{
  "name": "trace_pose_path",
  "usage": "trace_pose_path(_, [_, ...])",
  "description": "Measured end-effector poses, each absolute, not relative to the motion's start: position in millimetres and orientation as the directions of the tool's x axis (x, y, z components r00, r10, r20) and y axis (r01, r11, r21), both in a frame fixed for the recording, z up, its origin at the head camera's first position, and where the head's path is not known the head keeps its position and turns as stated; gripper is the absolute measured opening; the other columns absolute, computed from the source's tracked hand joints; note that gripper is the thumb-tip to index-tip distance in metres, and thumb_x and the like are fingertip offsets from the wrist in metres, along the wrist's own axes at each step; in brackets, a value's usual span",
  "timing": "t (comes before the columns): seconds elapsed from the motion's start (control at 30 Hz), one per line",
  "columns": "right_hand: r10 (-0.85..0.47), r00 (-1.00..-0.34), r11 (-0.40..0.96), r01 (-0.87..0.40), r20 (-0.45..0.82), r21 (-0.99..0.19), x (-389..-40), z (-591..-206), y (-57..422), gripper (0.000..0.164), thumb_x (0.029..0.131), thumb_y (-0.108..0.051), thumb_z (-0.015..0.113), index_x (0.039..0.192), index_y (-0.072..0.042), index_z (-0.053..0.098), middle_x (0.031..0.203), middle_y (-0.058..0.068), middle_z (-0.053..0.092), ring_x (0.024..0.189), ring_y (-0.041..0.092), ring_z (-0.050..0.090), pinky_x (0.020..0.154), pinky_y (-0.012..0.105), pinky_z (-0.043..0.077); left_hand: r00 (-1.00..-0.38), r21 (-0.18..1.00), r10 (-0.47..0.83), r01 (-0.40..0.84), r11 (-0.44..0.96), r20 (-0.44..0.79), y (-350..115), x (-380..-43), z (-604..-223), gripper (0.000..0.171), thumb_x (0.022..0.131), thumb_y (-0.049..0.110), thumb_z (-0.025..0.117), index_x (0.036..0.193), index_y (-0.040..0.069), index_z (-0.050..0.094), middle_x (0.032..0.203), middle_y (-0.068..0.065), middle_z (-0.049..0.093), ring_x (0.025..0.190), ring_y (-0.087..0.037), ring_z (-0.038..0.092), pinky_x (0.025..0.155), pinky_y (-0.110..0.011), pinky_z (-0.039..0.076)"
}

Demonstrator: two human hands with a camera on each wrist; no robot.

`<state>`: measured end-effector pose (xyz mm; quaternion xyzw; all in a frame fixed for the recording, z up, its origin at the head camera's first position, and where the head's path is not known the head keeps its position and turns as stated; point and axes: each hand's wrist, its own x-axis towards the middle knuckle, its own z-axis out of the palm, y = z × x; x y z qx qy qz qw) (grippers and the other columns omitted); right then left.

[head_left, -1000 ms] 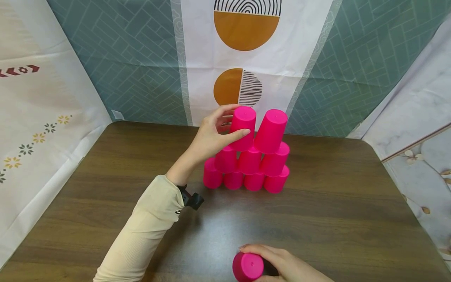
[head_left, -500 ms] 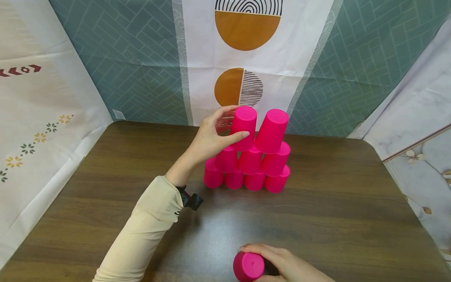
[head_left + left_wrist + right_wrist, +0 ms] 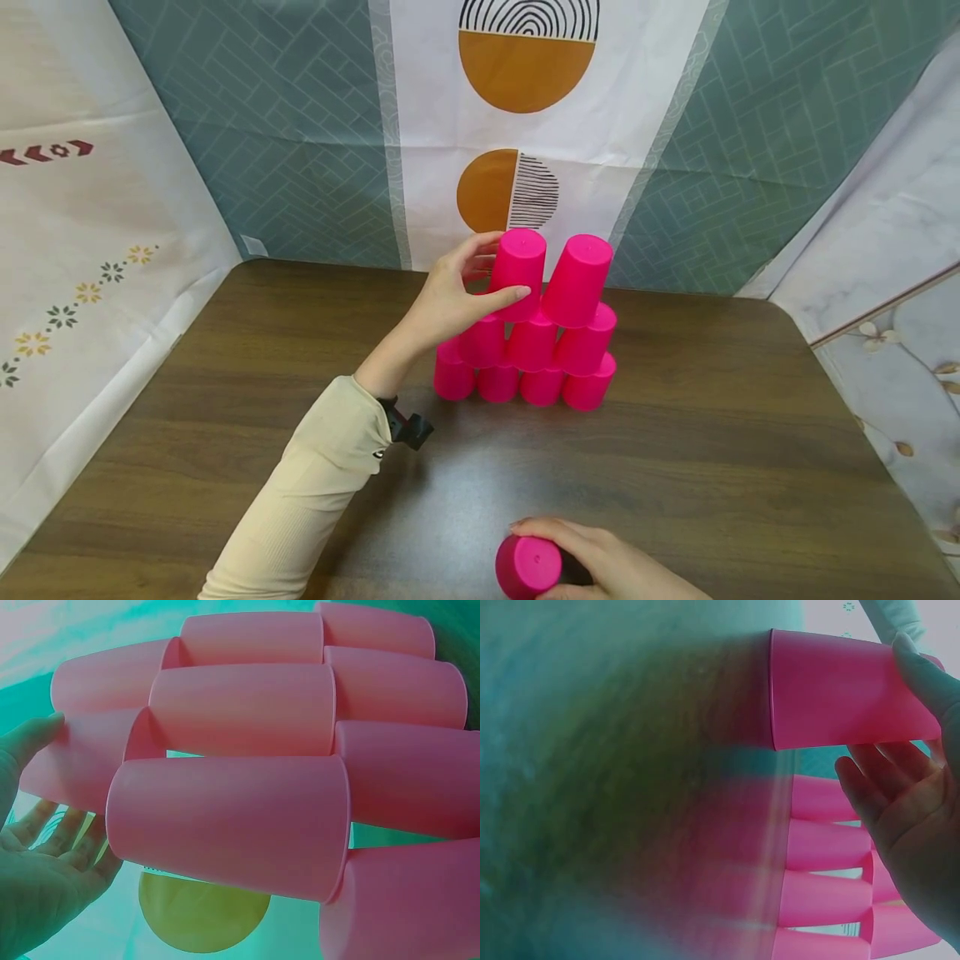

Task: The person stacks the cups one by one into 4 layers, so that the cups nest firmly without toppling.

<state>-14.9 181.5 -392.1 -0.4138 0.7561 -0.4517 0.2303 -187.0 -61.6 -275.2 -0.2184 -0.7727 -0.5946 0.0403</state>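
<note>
Pink plastic cups stand upside down in a stepped wall at the back of the table. Several form the bottom row, with a middle cup (image 3: 532, 343) among three above. Two cups top the wall. My left hand (image 3: 450, 296) is round the top-left cup (image 3: 519, 262), thumb across its front and fingers behind. In the left wrist view, that thumb and those fingers lie along the cup's sides (image 3: 82, 761). The top-right cup (image 3: 577, 279) leans slightly right. Near the front edge, my right hand (image 3: 600, 558) holds another upside-down pink cup (image 3: 847, 691) between thumb and fingers.
The brown wooden table (image 3: 712, 467) has a bright glare spot in front of the cups. A patterned green and white cloth (image 3: 315, 142) hangs close behind the wall of cups. Printed cloths also hang at the left (image 3: 90, 225) and right (image 3: 900, 250).
</note>
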Motion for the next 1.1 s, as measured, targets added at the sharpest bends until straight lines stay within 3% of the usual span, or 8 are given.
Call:
trace_pose_path(0.3, [-0.803, -0.589, 0.224, -0.438, 0.089, -0.871, -24.0, -367.0, 190.8, 0.059, 0.087, -0.020, 0.067, 0.139, -0.014, 0.040, 0.130, 0.003, 0.053, 0.112, 0.013, 0.054, 0.082, 0.027, 0.053, -0.911, 0.911, 0.276, 0.365, 0.191, 0.307, -64.2, -188.4, -278.1, 0.056, 0.080, 0.023, 0.074, 0.130, 0.019, 0.050, 0.123, 0.003, 0.056, 0.107, -0.017, 0.057, 0.089, -0.036, 0.049])
trace_pose_path(0.4, [-0.760, -0.611, 0.193, -0.537, 0.220, -0.821, -35.2, -342.9, 197.8, 0.065, 0.080, -0.014, 0.074, 0.137, -0.009, 0.042, 0.129, 0.004, 0.054, 0.112, 0.012, 0.055, 0.083, 0.025, 0.052, -0.914, 0.918, 0.274, 0.354, 0.178, 0.299, -65.0, -189.1, -279.1, 0.057, 0.080, 0.022, 0.075, 0.131, 0.019, 0.050, 0.124, 0.002, 0.056, 0.109, -0.019, 0.057, 0.091, -0.038, 0.048])
trace_pose_path(0.47, [-0.720, -0.587, 0.144, -0.649, 0.371, -0.747, -45.3, -328.7, 202.0, 0.069, 0.075, -0.009, 0.078, 0.134, -0.001, 0.044, 0.128, 0.007, 0.056, 0.113, 0.013, 0.056, 0.085, 0.023, 0.051, -0.913, 0.919, 0.276, 0.354, 0.174, 0.300, -64.6, -189.5, -279.6, 0.057, 0.079, 0.021, 0.075, 0.131, 0.019, 0.050, 0.124, 0.001, 0.056, 0.109, -0.020, 0.057, 0.090, -0.038, 0.048])
trace_pose_path(0.57, [-0.646, -0.559, 0.049, -0.710, 0.520, -0.702, -60.2, -307.4, 206.9, 0.070, 0.069, -0.003, 0.080, 0.128, 0.009, 0.045, 0.125, 0.012, 0.057, 0.112, 0.014, 0.057, 0.086, 0.019, 0.049, -0.910, 0.920, 0.282, 0.356, 0.163, 0.303, -63.1, -190.1, -280.2, 0.057, 0.079, 0.021, 0.075, 0.130, 0.018, 0.050, 0.123, 0.000, 0.057, 0.108, -0.019, 0.057, 0.089, -0.036, 0.049])
trace_pose_path(0.8, [-0.465, -0.609, -0.130, -0.671, 0.643, -0.730, -83.8, -255.1, 208.0, 0.068, 0.068, 0.011, 0.076, 0.125, 0.019, 0.041, 0.120, 0.018, 0.060, 0.109, 0.022, 0.060, 0.081, 0.021, 0.051, -0.909, 0.923, 0.288, 0.355, 0.151, 0.302, -62.0, -191.1, -282.7, 0.054, 0.079, 0.021, 0.075, 0.128, 0.017, 0.052, 0.121, 0.002, 0.058, 0.106, -0.017, 0.057, 0.087, -0.034, 0.050])
trace_pose_path(0.9, [-0.431, -0.585, -0.207, -0.678, 0.687, -0.706, -95.9, -235.9, 205.3, 0.069, 0.068, 0.013, 0.075, 0.126, 0.021, 0.038, 0.118, 0.024, 0.059, 0.108, 0.027, 0.060, 0.080, 0.023, 0.053, -0.910, 0.927, 0.292, 0.347, 0.141, 0.296, -62.6, -191.6, -283.2, 0.053, 0.079, 0.021, 0.075, 0.126, 0.018, 0.053, 0.120, 0.003, 0.058, 0.106, -0.017, 0.057, 0.088, -0.036, 0.049])
trace_pose_path(1.0, [-0.406, -0.567, -0.256, -0.682, 0.717, -0.685, -111.1, -220.3, 201.5, 0.068, 0.071, 0.011, 0.074, 0.128, 0.019, 0.038, 0.117, 0.026, 0.058, 0.106, 0.029, 0.060, 0.078, 0.025, 0.054, -0.911, 0.931, 0.293, 0.339, 0.136, 0.289, -63.9, -192.7, -283.2, 0.052, 0.078, 0.021, 0.075, 0.125, 0.019, 0.053, 0.119, 0.004, 0.059, 0.106, -0.017, 0.057, 0.088, -0.037, 0.049])
trace_pose_path(1.1, [-0.357, -0.596, -0.254, -0.679, 0.719, -0.689, -126.2, -207.9, 196.4, 0.063, 0.074, 0.010, 0.072, 0.128, 0.014, 0.040, 0.115, 0.024, 0.060, 0.103, 0.029, 0.061, 0.076, 0.025, 0.055, -0.912, 0.933, 0.296, 0.334, 0.132, 0.285, -64.8, -193.0, -283.3, 0.051, 0.078, 0.021, 0.075, 0.125, 0.019, 0.054, 0.119, 0.003, 0.059, 0.106, -0.017, 0.057, 0.087, -0.036, 0.050])
